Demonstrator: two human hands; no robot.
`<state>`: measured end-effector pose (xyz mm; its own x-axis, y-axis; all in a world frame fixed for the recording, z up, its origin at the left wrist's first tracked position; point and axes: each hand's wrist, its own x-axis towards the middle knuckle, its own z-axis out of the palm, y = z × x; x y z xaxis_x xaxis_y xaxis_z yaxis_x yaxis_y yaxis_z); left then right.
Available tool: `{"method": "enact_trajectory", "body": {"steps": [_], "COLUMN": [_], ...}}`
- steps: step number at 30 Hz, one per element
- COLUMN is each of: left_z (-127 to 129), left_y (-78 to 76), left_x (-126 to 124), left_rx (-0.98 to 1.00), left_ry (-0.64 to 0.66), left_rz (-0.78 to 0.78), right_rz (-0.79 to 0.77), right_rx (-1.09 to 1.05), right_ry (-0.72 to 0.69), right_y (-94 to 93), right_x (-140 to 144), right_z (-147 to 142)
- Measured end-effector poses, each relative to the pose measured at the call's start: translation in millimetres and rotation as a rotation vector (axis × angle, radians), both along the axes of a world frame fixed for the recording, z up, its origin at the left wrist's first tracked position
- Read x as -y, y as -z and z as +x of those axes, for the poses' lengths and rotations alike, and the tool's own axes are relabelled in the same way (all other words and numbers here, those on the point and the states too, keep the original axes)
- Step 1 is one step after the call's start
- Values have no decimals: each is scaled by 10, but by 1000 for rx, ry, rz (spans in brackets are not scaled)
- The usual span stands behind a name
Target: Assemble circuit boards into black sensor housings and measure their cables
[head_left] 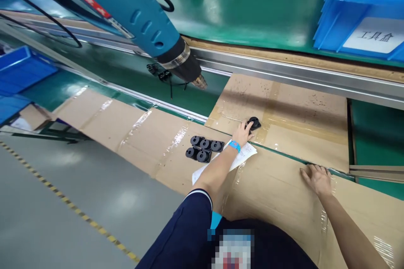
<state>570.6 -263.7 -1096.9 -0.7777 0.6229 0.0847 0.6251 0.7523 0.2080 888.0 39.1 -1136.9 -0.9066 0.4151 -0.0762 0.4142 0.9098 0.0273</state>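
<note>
My left hand (243, 133), with a blue wristband, reaches forward and its fingers close on a small black round part (254, 123) lying on a cardboard sheet (299, 117) on the green belt. Several more black round parts (203, 149) sit in a cluster just left of that forearm, next to a white paper sheet (243, 157). My right hand (317, 178) lies flat, fingers spread, on the near cardboard-covered bench (277, 189), holding nothing.
A teal heat gun (139, 17) hangs overhead at upper left, nozzle pointing down toward the belt, with black cables. Blue bins (362, 12) stand at upper right, more blue bins (15, 71) at the left. A grey floor with a yellow striped line lies lower left.
</note>
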Motion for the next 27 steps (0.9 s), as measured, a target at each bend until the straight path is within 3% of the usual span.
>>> {"method": "enact_trajectory", "body": {"steps": [4,10,14,17,19,23,27], "left_z": [364,1355,1812,1902,1876,1771,1583], "left_y": [146,518,714,767,766,693,501], "left_x": [120,655,1004,1094,1093,1120,1333], "left_rx": [-34,81,206,258,271,259,241], "left_ry": [-156,-224,-226,-211,-210,-245,-189], "left_rz": [97,131,141,185,226,304,317], "right_rz": [32,-15,-293,-602,-759,-962,-1125], "right_rx": [-103,-232,-286,-237,-203,-108,4], "right_ry": [-7,5,-60,-235,-254,-73,84], "right_y": [7,-160,-285,-245,-151,77,153], "right_x": [101,179,619,1300,1779,2408,2569], "right_z": [-17,-34,-292,-653,-904,-1276,-1361]}}
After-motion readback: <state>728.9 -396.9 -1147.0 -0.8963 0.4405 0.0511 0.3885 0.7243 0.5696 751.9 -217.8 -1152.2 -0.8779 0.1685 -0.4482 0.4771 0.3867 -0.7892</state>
